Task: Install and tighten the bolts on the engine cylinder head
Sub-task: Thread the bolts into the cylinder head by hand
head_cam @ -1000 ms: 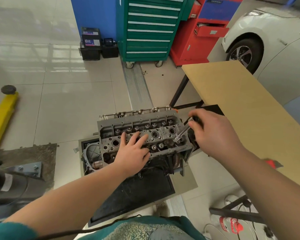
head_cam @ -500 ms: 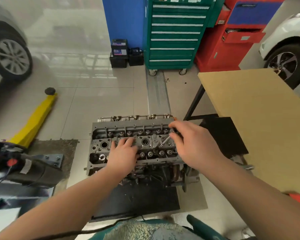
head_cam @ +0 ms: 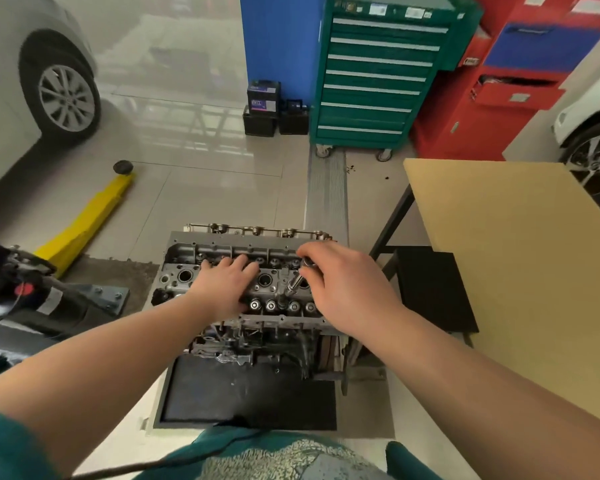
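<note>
Cylinder head (head_cam: 257, 282) sits on the engine on the floor, beside the bench (head_cam: 506, 254). Left hand (head_cam: 227, 289) lies flat on it, fingers straight. Right hand (head_cam: 347, 285) curls round a wrench (head_cam: 294, 285) (tip down among the bolts).

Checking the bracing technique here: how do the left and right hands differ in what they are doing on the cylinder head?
The left hand lies flat, fingers spread straight on the cylinder head; the right hand curls its fingers round the metal tool. The left hand holds nothing; the right pinches the tool's top, shaft tilted down into the head. Both are bare and over the head.
</note>
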### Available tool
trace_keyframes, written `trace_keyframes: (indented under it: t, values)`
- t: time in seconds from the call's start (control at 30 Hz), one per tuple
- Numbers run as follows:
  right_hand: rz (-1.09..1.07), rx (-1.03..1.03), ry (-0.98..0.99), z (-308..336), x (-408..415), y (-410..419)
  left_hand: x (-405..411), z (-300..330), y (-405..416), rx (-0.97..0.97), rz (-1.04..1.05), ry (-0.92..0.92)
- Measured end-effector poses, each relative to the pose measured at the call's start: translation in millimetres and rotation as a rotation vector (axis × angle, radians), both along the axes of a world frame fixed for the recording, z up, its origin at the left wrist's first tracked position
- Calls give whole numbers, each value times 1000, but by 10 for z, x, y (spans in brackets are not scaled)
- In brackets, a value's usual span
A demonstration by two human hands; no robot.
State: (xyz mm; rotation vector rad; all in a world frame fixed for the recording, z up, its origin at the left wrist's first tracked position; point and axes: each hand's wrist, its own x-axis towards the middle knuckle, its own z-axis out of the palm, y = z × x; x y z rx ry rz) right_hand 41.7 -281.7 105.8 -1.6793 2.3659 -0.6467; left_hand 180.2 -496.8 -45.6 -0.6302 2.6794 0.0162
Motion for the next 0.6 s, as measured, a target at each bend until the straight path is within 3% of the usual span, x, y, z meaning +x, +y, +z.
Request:
trace_keyframes:
  t: [0.27,0.37,0.43,0.5,0.6]
  values:
    - [150,84,26,12,25,-124,-129,278,-13,89,-20,-64]
    - [169,119,74,22,56,-176,-206,456,-7,239,-48,153]
    - [133,102,120,39,111,-197,-187,506,80,474,-63,319]
    - [61,90,165,51,186,-212,-128,507,199,614,-45,376]
    - [-60,106,228,47,272,-232,-110,426,323,673,26,477]
